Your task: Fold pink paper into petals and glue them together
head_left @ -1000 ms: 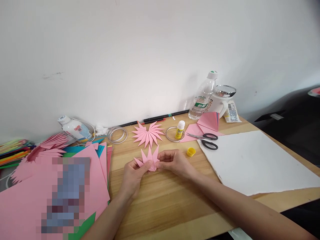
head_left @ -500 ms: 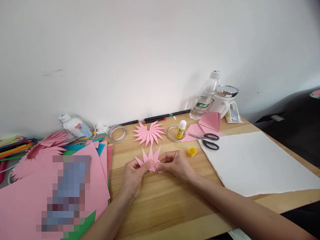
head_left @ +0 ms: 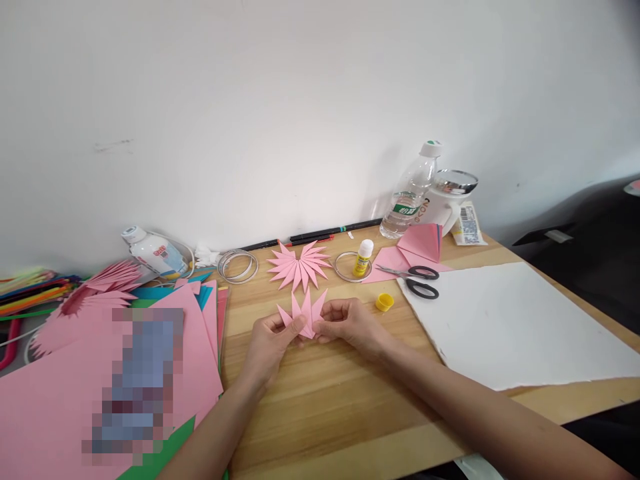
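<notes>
Both my hands hold a small pink folded paper piece (head_left: 305, 311) with several pointed tips fanning upward. My left hand (head_left: 273, 347) pinches its lower left side, and my right hand (head_left: 350, 323) pinches its right side. They hover just above the wooden table (head_left: 325, 400). Behind the piece lies a finished pink paper fan of spikes (head_left: 299, 264). A yellow glue bottle (head_left: 362, 259) stands uncapped inside a metal ring, and its yellow cap (head_left: 384, 302) lies to the right of my right hand.
Black-handled scissors (head_left: 417, 280) rest on pink paper beside a large white sheet (head_left: 510, 320). A stack of pink and coloured sheets (head_left: 165, 360) covers the left. A water bottle (head_left: 407, 193), a white cup (head_left: 445, 200), pens and metal rings (head_left: 237, 265) line the wall.
Both hands have lifted the pink piece slightly up and to the right, and turned it a little. The camera view has shifted slightly.
</notes>
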### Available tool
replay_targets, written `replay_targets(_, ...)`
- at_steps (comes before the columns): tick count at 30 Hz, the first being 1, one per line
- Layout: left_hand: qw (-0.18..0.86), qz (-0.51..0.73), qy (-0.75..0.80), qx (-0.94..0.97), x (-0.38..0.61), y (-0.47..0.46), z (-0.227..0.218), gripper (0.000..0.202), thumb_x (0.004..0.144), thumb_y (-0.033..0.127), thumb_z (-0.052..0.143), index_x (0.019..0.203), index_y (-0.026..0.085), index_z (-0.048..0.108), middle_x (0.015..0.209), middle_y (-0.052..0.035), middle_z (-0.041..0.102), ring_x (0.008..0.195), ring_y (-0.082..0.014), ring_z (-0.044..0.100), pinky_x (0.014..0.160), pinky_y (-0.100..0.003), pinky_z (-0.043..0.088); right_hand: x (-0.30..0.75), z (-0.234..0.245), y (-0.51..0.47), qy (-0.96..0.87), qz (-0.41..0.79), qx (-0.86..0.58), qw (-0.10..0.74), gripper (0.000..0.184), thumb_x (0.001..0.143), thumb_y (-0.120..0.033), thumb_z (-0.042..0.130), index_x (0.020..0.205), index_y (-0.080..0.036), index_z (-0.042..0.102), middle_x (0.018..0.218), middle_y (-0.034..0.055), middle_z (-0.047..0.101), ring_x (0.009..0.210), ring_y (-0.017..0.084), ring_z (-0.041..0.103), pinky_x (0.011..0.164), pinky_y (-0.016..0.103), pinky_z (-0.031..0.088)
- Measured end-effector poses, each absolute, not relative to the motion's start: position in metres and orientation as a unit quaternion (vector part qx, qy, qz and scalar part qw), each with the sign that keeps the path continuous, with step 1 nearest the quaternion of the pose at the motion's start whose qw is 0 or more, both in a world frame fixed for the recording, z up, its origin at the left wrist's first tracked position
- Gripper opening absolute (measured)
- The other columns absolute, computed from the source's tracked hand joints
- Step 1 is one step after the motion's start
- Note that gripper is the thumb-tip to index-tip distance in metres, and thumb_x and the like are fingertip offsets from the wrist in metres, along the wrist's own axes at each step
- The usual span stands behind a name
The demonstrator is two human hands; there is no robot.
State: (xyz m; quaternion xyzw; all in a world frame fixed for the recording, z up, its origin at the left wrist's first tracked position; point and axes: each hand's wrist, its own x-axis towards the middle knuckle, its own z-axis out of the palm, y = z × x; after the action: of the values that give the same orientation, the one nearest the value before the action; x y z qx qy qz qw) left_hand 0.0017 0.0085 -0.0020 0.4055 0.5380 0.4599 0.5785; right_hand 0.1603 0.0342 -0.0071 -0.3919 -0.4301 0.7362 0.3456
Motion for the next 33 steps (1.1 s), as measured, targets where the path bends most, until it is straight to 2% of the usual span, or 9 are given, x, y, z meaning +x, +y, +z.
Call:
replay_targets(4,0.570,0.458,0.547,0.408,0.002,0.008,0.001,0.023,0.056,0.032,0.077,0.060,0.011,0.068,0.052,-0.0037,0.061,0.048,-0.0104,0.050,0.043,-0.020,0.038,0.160,-0.006,0.033,-0.425,0.742,-0.386,0.346,0.036,0.044,-0.038,0.081,0.057,-0.014,0.057,0.058,-0.0034,0.059,0.057,0.011,0.057,0.062,0.024,0.047)
replay_targets(15,0.594,0.496,0.530,0.347,0.005,0.005,-0.001,0.024,0.052,0.031,0.078,0.051,0.011,0.065,0.048,-0.0028,0.059,0.045,-0.0097,0.050,0.042,-0.019,0.038,0.157,-0.009,0.032,-0.446,0.723,-0.406,0.337,0.031,0.045,-0.034,0.080,0.055,-0.014,0.059,0.053,-0.0027,0.059,0.055,0.014,0.059,0.062,0.029,0.050)
replay_targets(20,0.607,0.463,0.532,0.367,0.003,0.007,0.003,0.023,0.052,0.030,0.079,0.056,0.011,0.066,0.051,-0.0027,0.060,0.046,-0.0090,0.049,0.042,-0.019,0.037,0.157,-0.008,0.031,-0.465,0.722,-0.394,0.328,0.031,0.049,-0.036,0.079,0.059,-0.014,0.060,0.058,-0.0003,0.063,0.057,0.015,0.061,0.063,0.030,0.052)
replay_targets(25,0.620,0.422,0.533,0.392,0.002,0.008,0.003,0.024,0.054,0.032,0.077,0.057,0.010,0.068,0.056,-0.0055,0.063,0.047,-0.0087,0.048,0.043,-0.019,0.034,0.158,-0.004,0.031,-0.457,0.721,-0.397,0.337,0.048,0.043,-0.031,0.082,0.077,-0.016,0.051,0.056,-0.0028,0.064,0.055,0.016,0.063,0.057,0.030,0.053)
replay_targets(28,0.617,0.418,0.528,0.407,0.003,0.006,0.002,0.025,0.056,0.032,0.077,0.052,0.010,0.066,0.056,-0.0072,0.064,0.049,-0.0097,0.049,0.044,-0.020,0.034,0.158,-0.005,0.030,-0.472,0.707,-0.400,0.342,0.051,0.043,-0.031,0.083,0.077,-0.016,0.048,0.052,-0.0044,0.062,0.052,0.015,0.062,0.054,0.029,0.053)
replay_targets(30,0.613,0.426,0.533,0.398,0.004,0.004,0.002,0.026,0.056,0.033,0.076,0.050,0.010,0.065,0.053,-0.0057,0.062,0.048,-0.0092,0.048,0.043,-0.019,0.033,0.158,-0.005,0.030,-0.485,0.701,-0.393,0.344,0.050,0.044,-0.033,0.082,0.076,-0.016,0.049,0.054,-0.0039,0.062,0.052,0.015,0.063,0.055,0.028,0.053)
replay_targets(33,0.603,0.452,0.541,0.372,0.005,0.004,0.004,0.027,0.053,0.032,0.078,0.048,0.011,0.063,0.048,-0.0021,0.057,0.045,-0.0073,0.044,0.041,-0.019,0.030,0.162,0.000,0.032,-0.515,0.701,-0.372,0.325,0.050,0.049,-0.038,0.079,0.085,-0.015,0.053,0.059,-0.0015,0.064,0.056,0.017,0.064,0.056,0.029,0.053)
